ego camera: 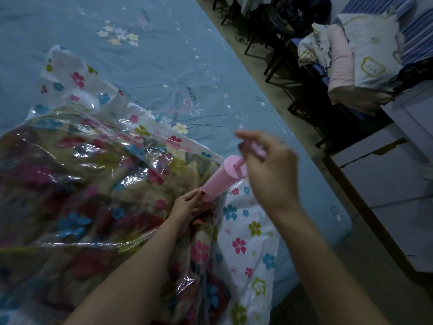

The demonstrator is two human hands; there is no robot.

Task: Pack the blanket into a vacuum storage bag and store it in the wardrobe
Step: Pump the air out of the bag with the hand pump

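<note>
Under my left hand (191,205) sits the blanket (77,184), already inside the vacuum storage bag (243,242). That hand grips the pink hand pump (221,178) base; my right hand (269,165) clutches its handle. Still puffy, so plenty of pumping left, wardrobe after.

Only one view is given, taken from the person's head and aimed forward and steeply down. The bed (164,55) is seen from close above, its edge running diagonally from upper middle to lower right. Both forearms are seen entering from the bottom edge. The frame is tilted and bent by the wide lens; the dim floor (398,219) at right is perhaps tiled.
</note>
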